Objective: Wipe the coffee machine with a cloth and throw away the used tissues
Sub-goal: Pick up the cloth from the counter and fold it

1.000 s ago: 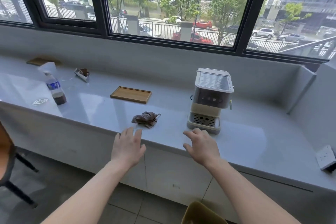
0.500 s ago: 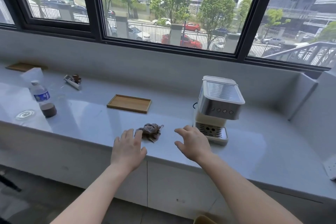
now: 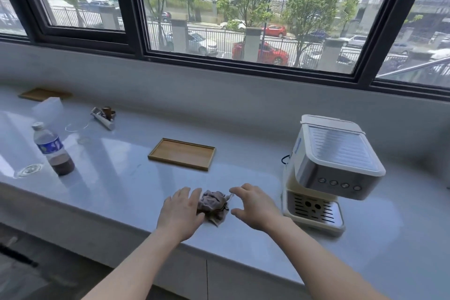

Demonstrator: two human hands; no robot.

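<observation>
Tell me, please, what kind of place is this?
Probably an office break corner or pantry beside a street-facing window. A coffee machine, a wooden tray and a drink bottle stand on a long grey counter, with parked cars outside.

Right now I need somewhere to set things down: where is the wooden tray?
The wooden tray lies mid-counter, behind the crumpled cloth, left of the coffee machine.

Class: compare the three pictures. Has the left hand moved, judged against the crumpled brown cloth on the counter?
Yes. The left hand has moved forward to the cloth; earlier it hung short of it at the counter edge, now its fingers touch it.
</observation>
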